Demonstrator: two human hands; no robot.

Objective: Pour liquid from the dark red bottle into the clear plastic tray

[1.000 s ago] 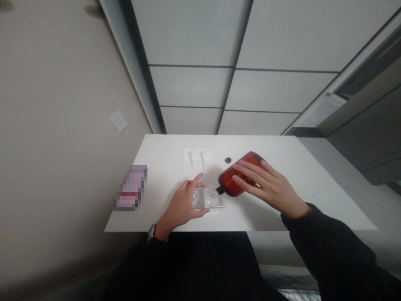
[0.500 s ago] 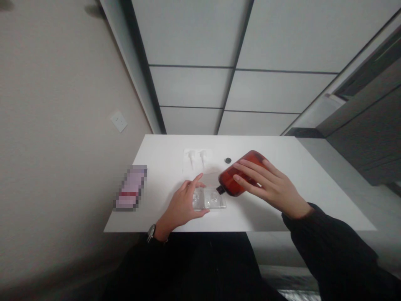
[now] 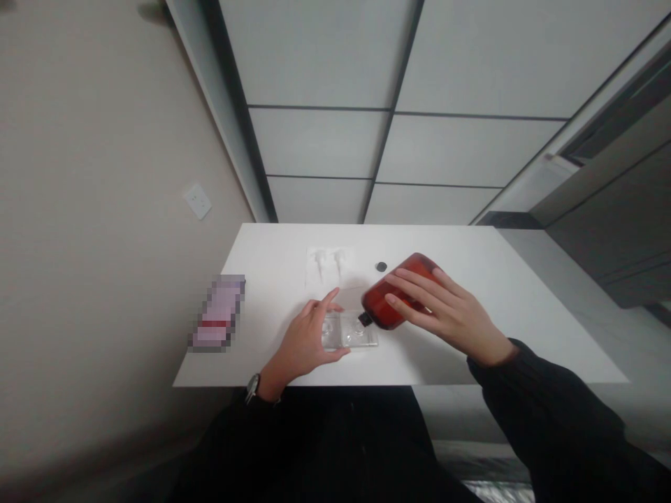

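Since the earlier frame the red bottle [image 3: 397, 291] has edged left, its dark neck now over the clear container [image 3: 350, 330]. The right hand [image 3: 445, 312] wraps the tilted bottle, fingers [image 3: 414, 285] laid long and slightly spread across it. The left hand [image 3: 307, 340] steadies the container on the table, thumb and forefinger parted around its near end. Beyond lie two white pump heads [image 3: 328, 261] and a small black cap [image 3: 381, 266], on a white table [image 3: 524, 314] set against a beige wall [image 3: 105, 209] with a socket [image 3: 198, 201].
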